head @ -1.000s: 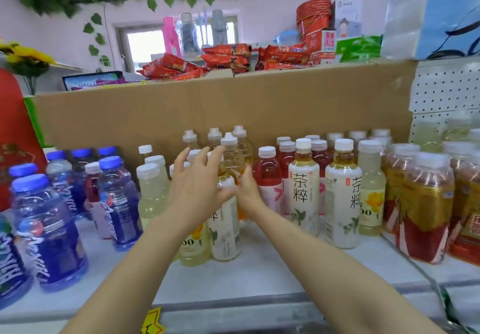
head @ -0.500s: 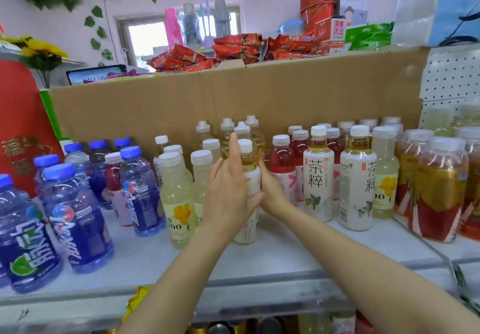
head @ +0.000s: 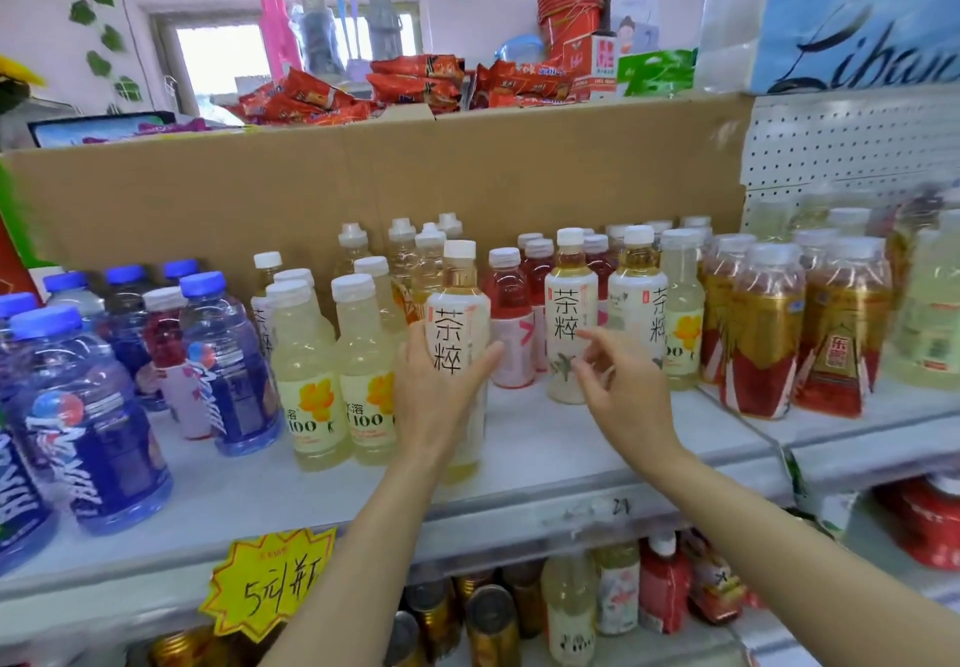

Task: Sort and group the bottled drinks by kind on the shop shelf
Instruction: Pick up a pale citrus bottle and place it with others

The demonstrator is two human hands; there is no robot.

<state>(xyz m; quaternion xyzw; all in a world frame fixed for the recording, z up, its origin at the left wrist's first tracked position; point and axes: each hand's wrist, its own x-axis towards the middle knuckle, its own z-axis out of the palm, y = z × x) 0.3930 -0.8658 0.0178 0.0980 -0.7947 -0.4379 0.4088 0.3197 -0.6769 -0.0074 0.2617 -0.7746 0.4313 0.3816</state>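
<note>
My left hand [head: 439,396] is wrapped around a white-labelled tea bottle [head: 457,323] with black characters, standing near the shelf's front. My right hand [head: 621,388] hovers with spread fingers just in front of a second white tea bottle [head: 570,323], holding nothing. A third tea bottle [head: 638,297] stands right of it. Pale yellow lemon drinks [head: 306,375] stand left of my left hand. Red drinks [head: 508,323] sit behind, between the tea bottles. Blue bottles [head: 88,406] fill the left end. Red-and-gold tea bottles [head: 761,344] stand at the right.
A cardboard wall [head: 363,188] backs the white shelf [head: 571,464]. Snack packets [head: 415,79] lie on top of it. A yellow price tag [head: 270,583] hangs on the shelf's front edge. Cans and bottles [head: 571,609] fill the lower shelf.
My left hand has drawn the tea bottle forward and its label now faces me. My right hand has come off that bottle and moved right toward the second tea bottle.
</note>
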